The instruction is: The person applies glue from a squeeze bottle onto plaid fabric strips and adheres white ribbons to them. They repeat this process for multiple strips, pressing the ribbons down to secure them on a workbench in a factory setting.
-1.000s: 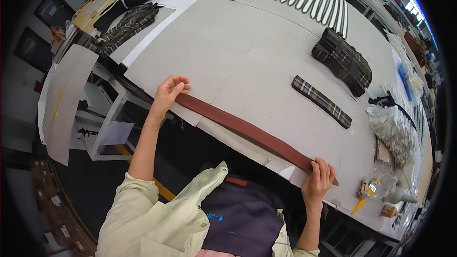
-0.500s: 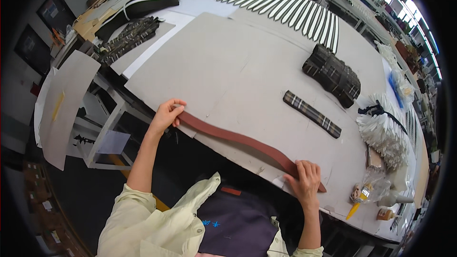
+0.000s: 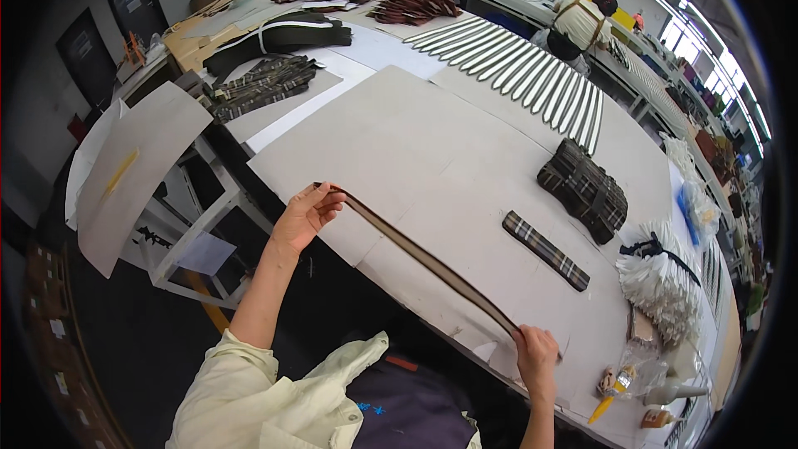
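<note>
A long narrow strap (image 3: 424, 256), reddish-brown on one face, stretches between my two hands above the table's near edge. It is tipped so that its tan underside and dark edge show. My left hand (image 3: 307, 214) pinches the far-left end between thumb and fingers. At the other end my right hand (image 3: 539, 357) is closed round the strap, its fingertips partly hidden. A folded plaid strip (image 3: 545, 251) lies on the table beyond my right hand. Behind it sits a dark plaid bundle (image 3: 583, 189), tied round its middle.
White-and-dark pointed strips (image 3: 524, 75) lie in a row across the table's far part. To the right are a tied white bundle (image 3: 657, 278), a yellow-handled brush (image 3: 613, 391) and a bottle (image 3: 669, 392). Dark rolled material (image 3: 278, 37) lies far left. Other people work beyond.
The strap has turned from its reddish-brown face to its tan underside and is pulled straighter. Both hands have lifted it off the tabletop. The view has tilted up, showing more people.
</note>
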Available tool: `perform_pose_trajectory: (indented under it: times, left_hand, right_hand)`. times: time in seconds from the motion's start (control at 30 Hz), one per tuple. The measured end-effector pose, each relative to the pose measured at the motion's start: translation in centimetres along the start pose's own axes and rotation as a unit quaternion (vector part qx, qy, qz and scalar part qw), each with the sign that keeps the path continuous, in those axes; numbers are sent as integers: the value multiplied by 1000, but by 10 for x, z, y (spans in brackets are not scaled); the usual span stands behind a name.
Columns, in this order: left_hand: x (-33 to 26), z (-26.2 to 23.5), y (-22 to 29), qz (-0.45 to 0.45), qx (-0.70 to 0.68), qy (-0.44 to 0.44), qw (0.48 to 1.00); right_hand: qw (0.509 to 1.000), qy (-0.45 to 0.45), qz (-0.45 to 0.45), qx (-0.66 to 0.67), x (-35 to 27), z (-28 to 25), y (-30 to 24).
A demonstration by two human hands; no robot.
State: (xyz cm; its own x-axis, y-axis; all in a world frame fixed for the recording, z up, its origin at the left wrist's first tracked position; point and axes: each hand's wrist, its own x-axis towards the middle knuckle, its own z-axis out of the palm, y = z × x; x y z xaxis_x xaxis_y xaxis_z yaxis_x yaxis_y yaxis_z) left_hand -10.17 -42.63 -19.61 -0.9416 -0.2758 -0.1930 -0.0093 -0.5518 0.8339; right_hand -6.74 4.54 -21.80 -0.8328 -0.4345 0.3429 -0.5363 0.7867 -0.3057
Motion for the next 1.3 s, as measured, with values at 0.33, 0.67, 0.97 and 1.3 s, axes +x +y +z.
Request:
perform_pose_trajectory:
  times: [0.33, 0.67, 0.97, 1.3]
  left_hand:
    - [1, -61, 9, 63, 64, 60, 994]
    - [29, -94, 27, 75, 86, 70, 991]
    - [82, -83, 46, 87, 74, 71, 991]
    - [83, -115, 51, 58, 169, 59, 982]
  right_hand:
    - [919, -276, 164, 229, -15, -41, -15]
    - [844, -337, 233, 347, 21, -52, -36]
    - [774, -351, 360, 386, 40, -24, -35]
    - [688, -277, 422, 521, 41, -37, -13]
